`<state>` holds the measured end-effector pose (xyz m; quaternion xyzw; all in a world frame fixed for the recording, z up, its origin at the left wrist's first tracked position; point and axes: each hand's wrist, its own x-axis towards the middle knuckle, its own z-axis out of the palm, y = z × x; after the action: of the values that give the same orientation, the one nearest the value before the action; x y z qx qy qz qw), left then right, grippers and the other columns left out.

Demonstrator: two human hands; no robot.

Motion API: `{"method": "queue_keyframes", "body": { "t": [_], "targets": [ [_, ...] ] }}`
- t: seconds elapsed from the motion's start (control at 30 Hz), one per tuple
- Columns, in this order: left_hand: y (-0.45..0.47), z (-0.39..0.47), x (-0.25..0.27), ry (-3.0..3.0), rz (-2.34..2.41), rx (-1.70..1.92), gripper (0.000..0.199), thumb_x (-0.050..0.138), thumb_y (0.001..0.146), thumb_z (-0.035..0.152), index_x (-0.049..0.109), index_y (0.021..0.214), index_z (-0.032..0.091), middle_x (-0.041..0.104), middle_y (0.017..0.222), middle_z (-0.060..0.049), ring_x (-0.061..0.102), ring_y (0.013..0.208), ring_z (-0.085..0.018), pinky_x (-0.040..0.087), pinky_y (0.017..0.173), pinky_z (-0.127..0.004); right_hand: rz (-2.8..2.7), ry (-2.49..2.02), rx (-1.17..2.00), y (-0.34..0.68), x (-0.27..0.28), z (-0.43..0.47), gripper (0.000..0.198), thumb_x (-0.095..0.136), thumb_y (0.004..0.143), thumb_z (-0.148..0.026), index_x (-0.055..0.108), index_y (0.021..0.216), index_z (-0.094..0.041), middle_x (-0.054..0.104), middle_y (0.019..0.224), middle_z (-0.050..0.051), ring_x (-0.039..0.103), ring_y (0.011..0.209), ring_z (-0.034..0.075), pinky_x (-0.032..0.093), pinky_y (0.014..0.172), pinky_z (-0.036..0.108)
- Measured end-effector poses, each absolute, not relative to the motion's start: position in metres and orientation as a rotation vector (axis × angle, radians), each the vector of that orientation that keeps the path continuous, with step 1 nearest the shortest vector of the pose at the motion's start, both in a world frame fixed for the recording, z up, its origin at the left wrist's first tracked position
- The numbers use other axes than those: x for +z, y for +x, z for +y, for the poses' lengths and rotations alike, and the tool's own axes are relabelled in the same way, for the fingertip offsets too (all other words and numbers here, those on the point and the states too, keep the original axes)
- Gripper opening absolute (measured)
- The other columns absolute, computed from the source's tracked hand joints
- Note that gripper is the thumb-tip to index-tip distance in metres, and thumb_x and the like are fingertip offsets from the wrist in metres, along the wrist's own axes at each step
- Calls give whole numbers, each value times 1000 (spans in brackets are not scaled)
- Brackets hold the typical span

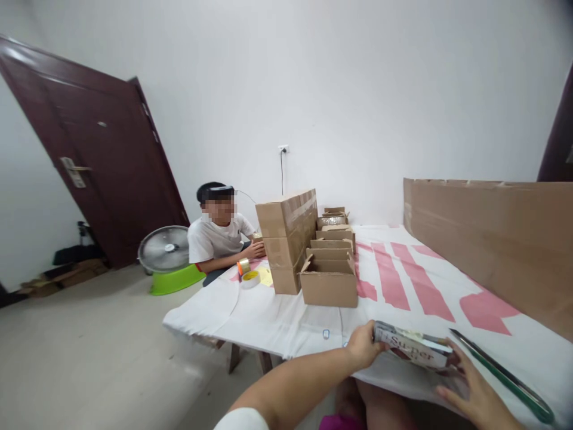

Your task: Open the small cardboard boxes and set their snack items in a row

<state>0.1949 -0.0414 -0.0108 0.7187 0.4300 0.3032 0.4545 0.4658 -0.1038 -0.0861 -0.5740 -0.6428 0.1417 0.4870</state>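
Observation:
Between my two hands is a small printed pack (414, 349) with "Su-per" on its side, held over the near edge of the table. My left hand (363, 346) grips its left end, with the fingers wrapped round it. At the opposite end, my right hand (477, 385) has its fingers against the pack's corner, while the thumb is spread below. What lies inside the pack, if anything, I cannot make out. Close to my right hand lies a long, narrow tool (505, 376) with a green handle and a dark upper part.
Ahead, a row of open cardboard boxes (330, 289) stands beside a stack of closed cartons (286, 280). Tape rolls (249, 279) lie left of them, near a seated person (219, 239). A large cardboard panel (487, 239) borders the cloth-covered table (308, 322) on the right.

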Motion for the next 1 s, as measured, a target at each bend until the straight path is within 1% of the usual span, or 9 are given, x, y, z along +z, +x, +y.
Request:
{"method": "queue_keyframes", "body": {
  "t": [0.1, 0.13, 0.2, 0.33, 0.47, 0.53, 0.63, 0.83, 1.0],
  "targets": [
    [193, -43, 3, 1814, 1141, 836, 32, 77, 65, 32, 67, 94, 25, 72, 89, -2, 65, 95, -27, 50, 88, -40, -1553, -1427, 340, 465, -77, -93, 42, 64, 66, -55, 63, 96, -28, 74, 87, 9, 71, 82, 37, 59, 74, 51],
    [193, -40, 13, 1830, 1154, 872, 30, 77, 65, 31, 67, 93, 25, 73, 87, -2, 65, 92, -27, 51, 87, -39, -1541, -1438, 354, 462, -59, -88, 37, 60, 69, -55, 62, 92, -26, 74, 86, 9, 71, 78, 36, 59, 70, 49],
    [191, -24, 44, 1861, 1163, 956, 30, 76, 67, 30, 67, 94, 23, 73, 87, -2, 65, 90, -25, 51, 86, -37, -1520, -1395, 340, 453, -7, -76, 38, 58, 72, -54, 61, 95, -24, 74, 95, 10, 70, 82, 32, 58, 72, 45],
    [187, 30, 130, 1903, 1143, 1137, 32, 71, 76, 28, 64, 106, 21, 73, 96, -4, 65, 91, -22, 52, 83, -33, -1566, -1307, 319, 431, 109, -39, 35, 56, 78, -50, 57, 94, -20, 71, 91, 9, 65, 85, 26, 53, 78, 41],
    [178, 63, 195, 1927, 1154, 1266, 30, 71, 75, 24, 65, 104, 19, 73, 96, -7, 66, 89, -21, 51, 81, -31, -1549, -1313, 332, 407, 161, 5, 29, 55, 82, -40, 54, 100, -17, 70, 99, 9, 65, 87, 22, 51, 78, 35],
    [168, 60, 205, 1938, 1162, 1309, 28, 72, 74, 23, 65, 101, 18, 73, 95, -7, 66, 88, -21, 51, 79, -31, -1561, -1322, 338, 396, 163, 13, 27, 53, 84, -37, 53, 100, -16, 70, 97, 11, 64, 85, 21, 50, 77, 34],
    [145, 35, 192, 1960, 1147, 1331, 24, 70, 74, 23, 66, 97, 17, 73, 94, -6, 66, 84, -21, 51, 76, -29, -1637, -1296, 338, 386, 145, -3, 30, 50, 86, -40, 53, 104, -16, 69, 95, 9, 63, 84, 21, 49, 75, 34],
    [84, -30, 117, 1968, 1109, 1223, 23, 73, 70, 29, 68, 90, 18, 73, 82, -1, 64, 78, -19, 50, 71, -27, -1935, -1185, 462, 368, 77, -66, 26, 57, 84, -38, 60, 101, -19, 70, 86, 6, 61, 73, 20, 48, 68, 32],
    [48, -42, 59, 1846, 1122, 1197, 28, 73, 69, 29, 68, 93, 17, 74, 90, -4, 66, 83, -22, 51, 75, -30, -2016, -1182, 554, 337, 33, -70, 18, 57, 82, -31, 62, 96, -20, 71, 86, 6, 63, 74, 21, 46, 68, 31]
  ]
}}
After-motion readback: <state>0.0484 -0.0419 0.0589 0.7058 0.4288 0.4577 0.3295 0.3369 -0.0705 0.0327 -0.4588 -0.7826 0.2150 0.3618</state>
